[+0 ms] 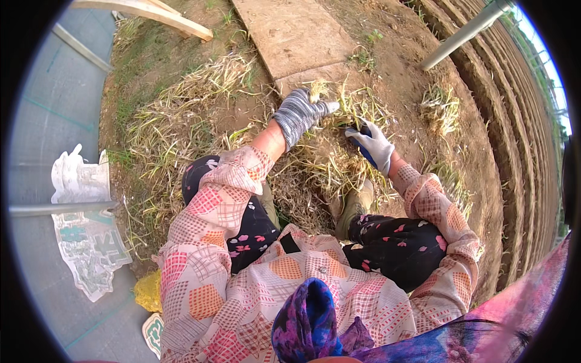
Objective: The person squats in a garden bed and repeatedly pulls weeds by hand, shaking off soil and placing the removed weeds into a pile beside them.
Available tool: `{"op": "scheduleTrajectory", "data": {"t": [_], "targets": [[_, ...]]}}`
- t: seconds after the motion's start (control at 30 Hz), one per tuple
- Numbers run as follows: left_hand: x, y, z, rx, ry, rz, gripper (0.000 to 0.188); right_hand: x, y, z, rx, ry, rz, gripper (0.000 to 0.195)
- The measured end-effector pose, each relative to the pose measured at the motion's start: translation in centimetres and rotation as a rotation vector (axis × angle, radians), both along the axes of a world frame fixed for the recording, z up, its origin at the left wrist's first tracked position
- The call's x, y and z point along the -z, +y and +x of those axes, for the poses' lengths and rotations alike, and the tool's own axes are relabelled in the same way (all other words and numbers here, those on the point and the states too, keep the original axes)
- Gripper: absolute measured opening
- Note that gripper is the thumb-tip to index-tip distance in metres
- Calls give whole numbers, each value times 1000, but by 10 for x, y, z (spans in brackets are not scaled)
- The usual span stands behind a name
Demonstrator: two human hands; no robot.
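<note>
My left hand (302, 113), in a grey knitted glove, is closed around a small bunch of pale plant stalks (318, 89) whose tufted end sticks up out of the fist. To the right, my right hand (374, 145) wears a white glove with a dark blue palm. Its fingers curl at the lower end of some yellow-green stalks (347, 102); the palm is turned away, so the exact grip is hidden. Beneath both hands lies a loose heap of dried stalks and roots (327, 168), between my boots. The plants look like garlic or onion.
More dried stalks (181, 113) spread over the soil at left. Small bunches (440, 109) lie at right. A flat board (299, 36) lies ahead. A metal pole (467, 34) stands near furrows (508, 136). Grey sheeting (54, 113) and a yellow net bag (149, 290) are at left.
</note>
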State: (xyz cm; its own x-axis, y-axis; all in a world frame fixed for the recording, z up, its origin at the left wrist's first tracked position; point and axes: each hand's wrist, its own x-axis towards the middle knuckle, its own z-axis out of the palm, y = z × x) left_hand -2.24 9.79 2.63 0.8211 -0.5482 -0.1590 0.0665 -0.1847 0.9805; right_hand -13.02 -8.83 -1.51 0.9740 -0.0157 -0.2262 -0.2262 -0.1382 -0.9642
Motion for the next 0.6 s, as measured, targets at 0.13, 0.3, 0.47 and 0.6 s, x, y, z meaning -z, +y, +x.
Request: {"op": "scheduleTrajectory", "data": {"t": [0.13,0.3,0.47,0.6], "targets": [[19,-15,-4,-19,279,-97,16,15,-7,0,-92,-135,-183,27],[-22,-6,24,-259,456,-666,8,16,-21,-11,97,99,204,21],[-20,7,40,-417,214,-421,8,8,-25,-15,108,-25,79,26],[1,-10,27,-191,-80,-185,12,17,-25,-16,270,151,314,26]]}}
